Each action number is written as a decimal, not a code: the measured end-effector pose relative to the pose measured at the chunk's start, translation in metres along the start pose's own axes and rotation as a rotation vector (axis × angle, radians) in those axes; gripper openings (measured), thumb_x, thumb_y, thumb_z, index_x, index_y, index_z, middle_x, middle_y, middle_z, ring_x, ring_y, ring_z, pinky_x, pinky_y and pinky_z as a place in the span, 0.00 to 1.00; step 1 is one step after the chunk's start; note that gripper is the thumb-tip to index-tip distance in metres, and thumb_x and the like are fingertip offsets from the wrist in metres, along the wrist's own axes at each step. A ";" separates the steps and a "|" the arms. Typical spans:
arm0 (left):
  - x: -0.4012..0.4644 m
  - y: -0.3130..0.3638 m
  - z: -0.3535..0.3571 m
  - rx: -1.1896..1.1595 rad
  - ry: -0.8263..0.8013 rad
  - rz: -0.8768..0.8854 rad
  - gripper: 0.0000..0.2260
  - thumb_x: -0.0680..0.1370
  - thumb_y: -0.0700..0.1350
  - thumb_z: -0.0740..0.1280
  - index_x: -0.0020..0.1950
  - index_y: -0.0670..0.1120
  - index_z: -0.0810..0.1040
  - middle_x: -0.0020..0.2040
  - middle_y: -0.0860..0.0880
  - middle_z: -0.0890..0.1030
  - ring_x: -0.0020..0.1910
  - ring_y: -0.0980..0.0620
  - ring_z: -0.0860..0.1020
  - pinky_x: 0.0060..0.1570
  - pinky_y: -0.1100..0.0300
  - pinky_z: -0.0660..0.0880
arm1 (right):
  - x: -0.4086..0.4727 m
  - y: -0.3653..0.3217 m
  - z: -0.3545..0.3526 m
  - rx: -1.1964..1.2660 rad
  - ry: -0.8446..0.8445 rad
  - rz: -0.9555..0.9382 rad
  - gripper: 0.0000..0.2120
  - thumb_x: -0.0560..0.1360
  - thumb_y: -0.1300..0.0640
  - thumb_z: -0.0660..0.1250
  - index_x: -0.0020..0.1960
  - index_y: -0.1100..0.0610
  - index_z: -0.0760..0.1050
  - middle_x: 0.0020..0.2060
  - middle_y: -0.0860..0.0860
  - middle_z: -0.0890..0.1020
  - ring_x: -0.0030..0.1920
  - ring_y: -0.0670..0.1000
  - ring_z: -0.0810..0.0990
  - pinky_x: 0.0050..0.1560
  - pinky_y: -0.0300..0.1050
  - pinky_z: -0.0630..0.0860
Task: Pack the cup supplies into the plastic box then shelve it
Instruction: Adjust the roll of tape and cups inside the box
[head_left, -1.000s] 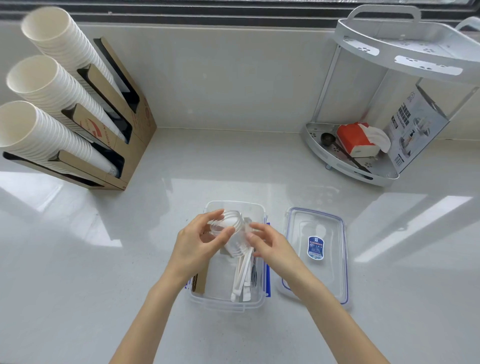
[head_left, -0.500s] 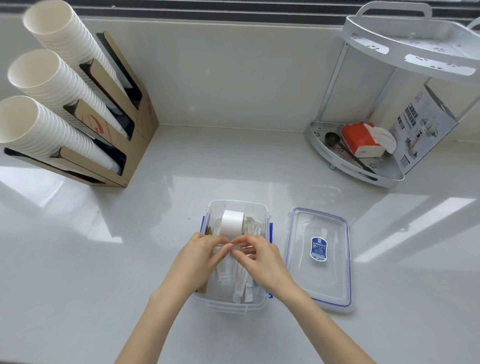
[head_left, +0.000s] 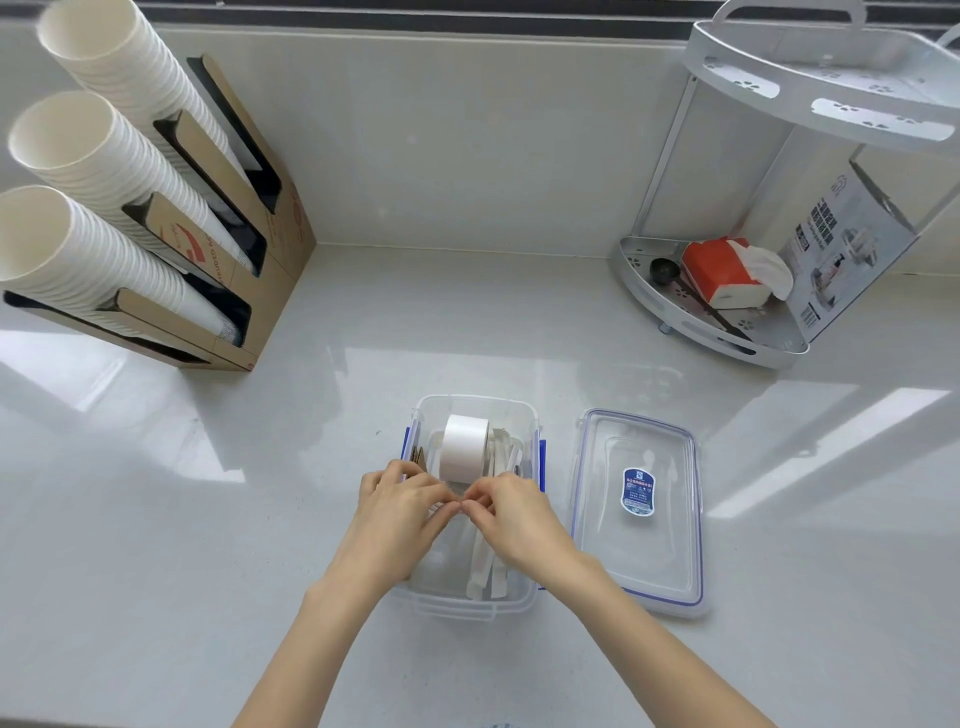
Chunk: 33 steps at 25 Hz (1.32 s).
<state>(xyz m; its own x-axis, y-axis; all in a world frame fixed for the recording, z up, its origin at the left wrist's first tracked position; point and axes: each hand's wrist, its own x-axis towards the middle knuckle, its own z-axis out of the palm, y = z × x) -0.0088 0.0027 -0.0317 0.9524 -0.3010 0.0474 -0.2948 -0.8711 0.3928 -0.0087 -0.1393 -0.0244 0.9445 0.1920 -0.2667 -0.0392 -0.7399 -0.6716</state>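
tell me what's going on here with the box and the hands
A person is packing a clear plastic box on the counter. Both hands, left and right, meet over the box, fingertips pinched together on something small inside; what it is cannot be told. A white roll and paper-wrapped sticks already lie in the box. The lid lies off, on the counter right of the box. The shelf rack stands at the far right.
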 end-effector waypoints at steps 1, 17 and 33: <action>-0.001 -0.001 0.002 0.034 -0.007 0.008 0.17 0.71 0.57 0.56 0.44 0.52 0.82 0.44 0.54 0.85 0.51 0.48 0.77 0.50 0.56 0.60 | 0.001 0.000 0.000 -0.030 -0.023 -0.001 0.13 0.77 0.56 0.59 0.55 0.59 0.78 0.51 0.57 0.82 0.53 0.55 0.80 0.53 0.48 0.76; 0.017 0.002 -0.004 -0.084 0.094 -0.047 0.18 0.75 0.45 0.63 0.65 0.48 0.69 0.63 0.51 0.74 0.63 0.48 0.68 0.55 0.59 0.59 | 0.021 0.003 -0.014 0.001 0.116 0.070 0.16 0.76 0.58 0.59 0.62 0.62 0.67 0.58 0.57 0.74 0.56 0.56 0.76 0.53 0.45 0.70; 0.047 -0.021 0.006 0.022 0.149 -0.075 0.24 0.70 0.48 0.70 0.64 0.47 0.70 0.61 0.45 0.74 0.63 0.43 0.68 0.55 0.59 0.52 | 0.044 -0.004 -0.009 -0.046 0.117 -0.046 0.13 0.75 0.61 0.59 0.59 0.59 0.69 0.57 0.55 0.76 0.59 0.54 0.72 0.55 0.45 0.70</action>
<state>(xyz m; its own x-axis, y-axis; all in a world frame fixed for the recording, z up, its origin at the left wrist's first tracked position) 0.0415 0.0051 -0.0429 0.9722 -0.1759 0.1548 -0.2229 -0.8975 0.3805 0.0358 -0.1335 -0.0268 0.9766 0.1523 -0.1518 0.0180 -0.7614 -0.6481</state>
